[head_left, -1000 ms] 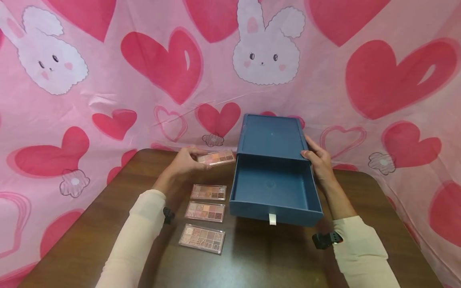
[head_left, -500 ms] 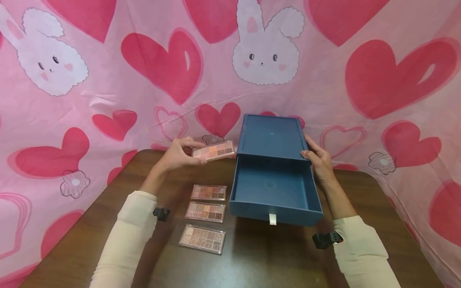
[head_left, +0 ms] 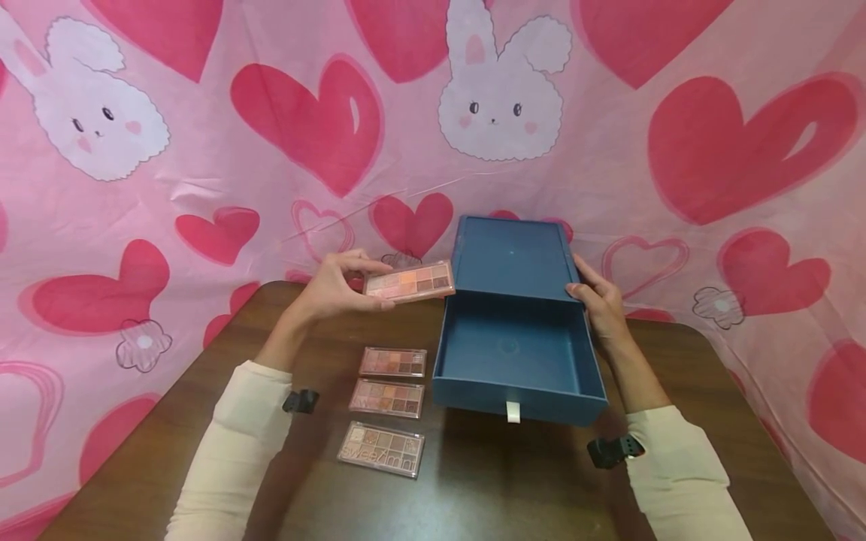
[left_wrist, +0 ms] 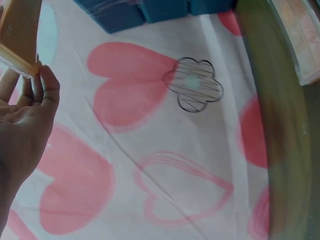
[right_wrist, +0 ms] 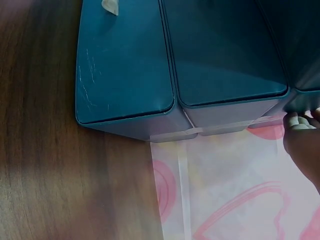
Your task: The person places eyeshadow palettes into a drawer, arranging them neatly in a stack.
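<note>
My left hand [head_left: 338,284] holds an eyeshadow palette [head_left: 410,283] by its left end, thumb in front and fingers behind. Raised above the table, the palette tilts toward me, and its right end overlaps the box's left edge in the head view. In the left wrist view the palette's pale orange underside [left_wrist: 20,37] shows above the fingertips. A blue drawer box [head_left: 510,257] stands at centre right, its top drawer [head_left: 510,342] pulled out with nothing inside. My right hand [head_left: 601,309] grips the box's right side, thumb over the top edge; its fingers are partly hidden.
Three more eyeshadow palettes lie in a column left of the drawer: a far one [head_left: 393,362], a middle one [head_left: 386,398] and a near one [head_left: 382,449]. The brown wooden table [head_left: 514,488] meets a pink heart-and-rabbit cloth [head_left: 271,150] behind it.
My left hand has raised the palette, first shifting left and then slightly right toward the box. The right hand, the drawer and the lying palettes stay put.
</note>
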`<move>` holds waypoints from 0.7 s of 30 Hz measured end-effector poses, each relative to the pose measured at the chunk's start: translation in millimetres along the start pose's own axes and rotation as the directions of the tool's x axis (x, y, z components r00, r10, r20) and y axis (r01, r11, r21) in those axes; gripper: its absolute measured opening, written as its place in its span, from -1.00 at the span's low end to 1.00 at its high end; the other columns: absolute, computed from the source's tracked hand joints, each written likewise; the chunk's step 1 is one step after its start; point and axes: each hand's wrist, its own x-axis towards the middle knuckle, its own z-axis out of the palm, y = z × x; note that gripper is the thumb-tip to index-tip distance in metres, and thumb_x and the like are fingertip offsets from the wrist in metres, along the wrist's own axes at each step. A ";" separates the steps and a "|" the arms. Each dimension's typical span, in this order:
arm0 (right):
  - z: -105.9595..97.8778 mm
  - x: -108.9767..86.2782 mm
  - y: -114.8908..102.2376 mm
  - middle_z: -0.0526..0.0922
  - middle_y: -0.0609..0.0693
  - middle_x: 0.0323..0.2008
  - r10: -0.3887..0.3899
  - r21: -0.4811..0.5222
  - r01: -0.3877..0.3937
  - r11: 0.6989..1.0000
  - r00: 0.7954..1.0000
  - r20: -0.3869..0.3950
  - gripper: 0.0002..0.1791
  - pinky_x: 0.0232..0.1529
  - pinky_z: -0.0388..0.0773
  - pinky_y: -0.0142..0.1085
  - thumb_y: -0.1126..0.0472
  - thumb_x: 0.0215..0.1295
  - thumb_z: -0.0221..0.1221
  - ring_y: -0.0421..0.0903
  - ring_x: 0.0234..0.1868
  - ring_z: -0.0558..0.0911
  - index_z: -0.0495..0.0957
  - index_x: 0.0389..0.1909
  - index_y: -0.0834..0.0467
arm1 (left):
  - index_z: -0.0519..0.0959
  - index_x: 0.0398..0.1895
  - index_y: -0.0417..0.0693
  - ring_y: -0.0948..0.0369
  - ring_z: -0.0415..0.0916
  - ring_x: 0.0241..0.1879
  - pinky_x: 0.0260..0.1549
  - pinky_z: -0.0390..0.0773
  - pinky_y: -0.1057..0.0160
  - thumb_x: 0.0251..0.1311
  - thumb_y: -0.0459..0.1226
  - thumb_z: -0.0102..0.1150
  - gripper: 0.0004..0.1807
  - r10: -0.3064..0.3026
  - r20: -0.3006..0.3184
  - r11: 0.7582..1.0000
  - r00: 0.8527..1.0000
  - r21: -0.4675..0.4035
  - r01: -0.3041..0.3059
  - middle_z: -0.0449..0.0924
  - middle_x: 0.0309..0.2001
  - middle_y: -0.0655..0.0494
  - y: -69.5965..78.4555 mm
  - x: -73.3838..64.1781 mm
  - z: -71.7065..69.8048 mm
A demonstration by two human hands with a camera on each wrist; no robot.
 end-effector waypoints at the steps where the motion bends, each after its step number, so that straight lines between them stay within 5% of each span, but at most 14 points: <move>1: 0.1 -0.1 -0.1 0.15 0.22 0.58 0.003 -0.002 -0.003 1.000 1.000 0.000 -0.32 0.04 0.50 -0.65 0.31 0.41 -0.01 -0.36 0.07 0.48 0.15 0.56 0.19 | 0.75 -0.02 -0.21 0.21 0.35 -0.32 -0.35 0.43 0.37 -0.23 -0.38 0.63 -0.46 0.003 0.003 1.000 1.000 0.006 -0.003 0.45 -0.41 0.03 3.4 -0.8 0.8; 12: -0.5 -0.7 0.8 0.25 0.24 0.49 -0.002 0.011 0.002 1.000 1.000 -0.029 -0.32 -0.02 0.56 -0.62 0.32 0.39 0.01 -0.41 -0.07 0.56 0.19 0.54 0.20 | 0.76 -0.03 -0.13 0.19 0.47 -0.21 -0.21 0.60 0.27 -0.23 -0.33 0.64 -0.46 0.028 0.047 0.999 0.999 -0.036 -0.026 0.52 -0.34 0.00 31.1 -4.1 15.2; 21: 1.4 -0.1 1.1 0.19 0.30 0.53 -0.019 0.012 0.019 1.000 1.000 -0.019 -0.33 0.00 0.54 -0.63 0.33 0.39 -0.01 -0.42 -0.05 0.55 0.19 0.54 0.22 | 0.76 0.00 -0.09 0.11 0.37 -0.36 -0.43 0.43 0.31 -0.25 -0.29 0.67 -0.43 0.048 0.079 0.999 0.996 -0.022 -0.046 0.39 -0.42 -0.02 46.1 -7.1 35.6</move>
